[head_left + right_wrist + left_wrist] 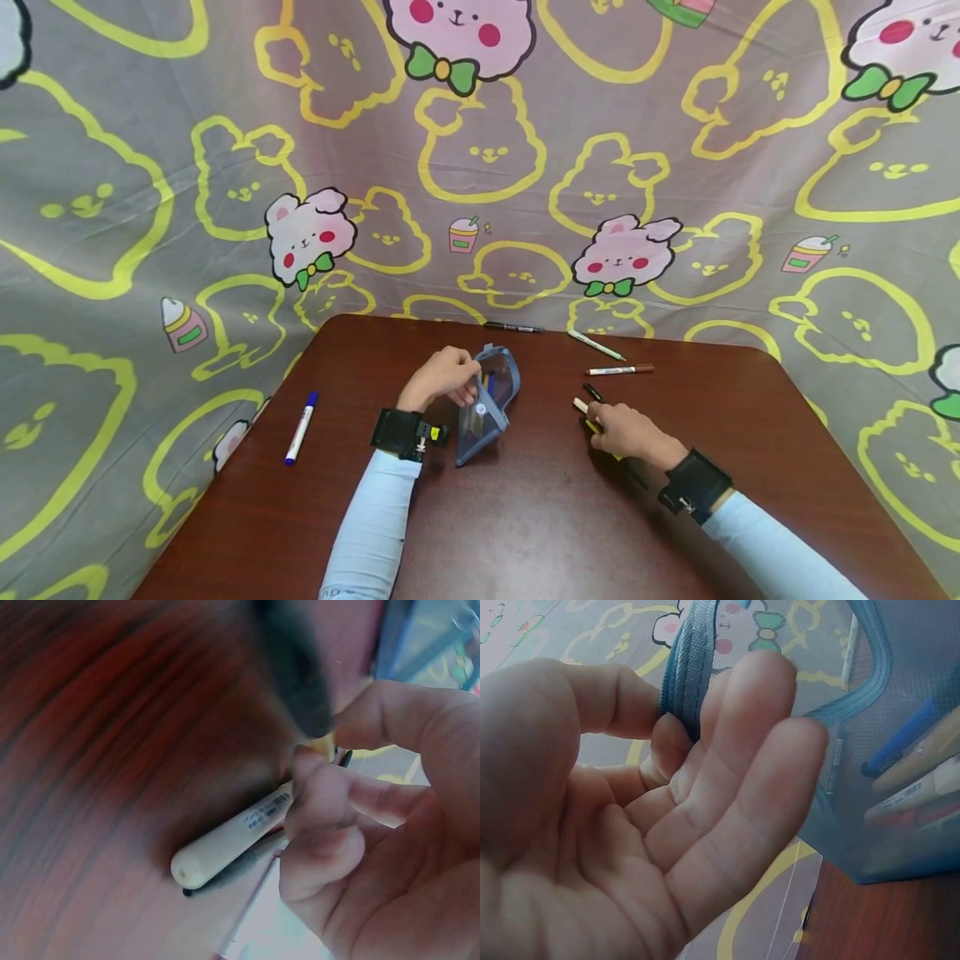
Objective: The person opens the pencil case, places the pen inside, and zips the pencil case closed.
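My left hand (444, 375) pinches the zipper edge (693, 671) of a blue mesh pencil pouch (469, 437) between thumb and forefinger, the other fingers loosely bent. Through the mesh show several pens, among them a blue pen (911, 741). Over to the right, my right hand (626, 431) pinches a yellow-and-black pen (592, 426) by its yellow part; its dark end (296, 675) is blurred in the right wrist view. Close to those fingers a cream pen (232, 834) lies on the table, with a grey pen (240, 866) alongside.
A blue-capped white marker (301, 429) lies at the left of the brown table (517, 517). Toward the back are a black marker (513, 327), a pale green pen (597, 345) and a brown-capped marker (619, 370). A patterned curtain (517, 167) hangs behind.
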`<action>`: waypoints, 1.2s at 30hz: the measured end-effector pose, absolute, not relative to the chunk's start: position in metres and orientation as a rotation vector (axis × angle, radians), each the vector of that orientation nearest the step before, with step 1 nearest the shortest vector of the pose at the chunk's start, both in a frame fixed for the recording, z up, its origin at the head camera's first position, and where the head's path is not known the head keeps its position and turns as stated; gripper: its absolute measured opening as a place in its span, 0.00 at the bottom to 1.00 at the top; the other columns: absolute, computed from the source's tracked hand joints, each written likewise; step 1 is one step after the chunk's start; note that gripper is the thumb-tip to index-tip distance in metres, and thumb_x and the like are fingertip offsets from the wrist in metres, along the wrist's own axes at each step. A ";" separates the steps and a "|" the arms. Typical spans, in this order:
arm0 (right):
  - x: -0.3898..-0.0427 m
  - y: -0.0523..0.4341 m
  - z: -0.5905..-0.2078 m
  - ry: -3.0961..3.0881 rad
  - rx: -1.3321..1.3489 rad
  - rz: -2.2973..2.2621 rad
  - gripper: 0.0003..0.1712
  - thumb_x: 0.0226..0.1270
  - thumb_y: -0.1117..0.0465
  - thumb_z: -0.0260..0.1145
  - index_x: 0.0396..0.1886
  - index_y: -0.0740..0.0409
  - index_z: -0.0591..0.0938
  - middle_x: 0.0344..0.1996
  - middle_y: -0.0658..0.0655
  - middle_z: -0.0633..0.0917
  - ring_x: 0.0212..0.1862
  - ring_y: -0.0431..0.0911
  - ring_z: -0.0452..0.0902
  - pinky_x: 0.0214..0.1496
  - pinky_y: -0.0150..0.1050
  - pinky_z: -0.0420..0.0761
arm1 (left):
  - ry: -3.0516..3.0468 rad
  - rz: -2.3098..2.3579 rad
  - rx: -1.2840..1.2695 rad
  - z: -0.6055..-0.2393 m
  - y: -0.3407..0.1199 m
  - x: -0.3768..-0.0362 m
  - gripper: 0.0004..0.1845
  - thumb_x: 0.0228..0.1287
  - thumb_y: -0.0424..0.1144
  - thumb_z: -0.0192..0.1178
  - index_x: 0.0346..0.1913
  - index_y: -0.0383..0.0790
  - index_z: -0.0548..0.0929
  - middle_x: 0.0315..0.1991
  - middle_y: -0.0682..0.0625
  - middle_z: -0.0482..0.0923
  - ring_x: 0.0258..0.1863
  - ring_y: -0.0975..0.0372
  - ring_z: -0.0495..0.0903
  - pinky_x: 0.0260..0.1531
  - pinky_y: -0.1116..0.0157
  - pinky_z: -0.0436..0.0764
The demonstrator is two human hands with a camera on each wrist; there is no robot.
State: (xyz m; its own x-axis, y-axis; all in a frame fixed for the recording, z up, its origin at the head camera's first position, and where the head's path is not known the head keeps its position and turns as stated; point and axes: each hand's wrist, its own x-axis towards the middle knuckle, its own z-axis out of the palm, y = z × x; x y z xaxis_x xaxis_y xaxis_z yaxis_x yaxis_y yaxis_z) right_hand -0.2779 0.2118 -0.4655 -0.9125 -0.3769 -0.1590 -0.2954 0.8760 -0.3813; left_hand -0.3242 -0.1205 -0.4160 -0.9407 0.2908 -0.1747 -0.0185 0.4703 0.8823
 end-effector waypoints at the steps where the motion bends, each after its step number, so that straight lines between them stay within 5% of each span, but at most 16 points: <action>1: -0.281 0.214 -0.465 2.788 -0.506 -0.583 0.14 0.60 0.62 0.65 0.46 0.60 0.78 0.26 0.53 0.77 0.20 0.42 0.70 0.20 0.34 0.67 | 2.420 1.457 0.231 -0.416 -0.120 -0.324 0.11 0.67 0.39 0.52 0.33 0.35 0.79 0.23 0.43 0.83 0.17 0.59 0.83 0.25 0.56 0.87; 10: -0.304 0.223 -0.465 2.549 -0.406 -1.034 0.19 0.68 0.61 0.58 0.55 0.68 0.74 0.14 0.50 0.72 0.15 0.41 0.67 0.18 0.36 0.70 | 2.408 1.459 0.226 -0.415 -0.119 -0.322 0.11 0.66 0.39 0.52 0.32 0.35 0.79 0.22 0.43 0.83 0.16 0.59 0.83 0.32 0.48 0.87; 29: -0.327 0.190 -0.437 2.457 -0.331 -1.238 0.23 0.69 0.62 0.57 0.60 0.70 0.72 0.18 0.51 0.73 0.19 0.44 0.67 0.20 0.40 0.70 | 2.405 1.456 0.237 -0.417 -0.119 -0.326 0.12 0.68 0.40 0.51 0.32 0.35 0.78 0.24 0.43 0.83 0.17 0.59 0.83 0.25 0.57 0.87; 36: -0.332 0.162 -0.431 2.457 -0.381 -1.230 0.24 0.67 0.62 0.58 0.60 0.70 0.73 0.17 0.51 0.75 0.17 0.42 0.68 0.18 0.35 0.69 | 2.399 1.458 0.239 -0.418 -0.118 -0.325 0.12 0.67 0.40 0.51 0.32 0.35 0.78 0.23 0.43 0.83 0.17 0.59 0.83 0.24 0.58 0.87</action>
State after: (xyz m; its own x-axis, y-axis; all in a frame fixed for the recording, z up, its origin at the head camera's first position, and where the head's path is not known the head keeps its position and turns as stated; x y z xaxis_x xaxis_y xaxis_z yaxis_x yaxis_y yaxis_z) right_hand -0.3317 0.1624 -0.4309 -0.8968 -0.3943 -0.2007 -0.0756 0.5834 -0.8086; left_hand -0.3250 -0.1177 -0.4175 -0.9340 0.3054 -0.1856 -0.0240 0.4646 0.8852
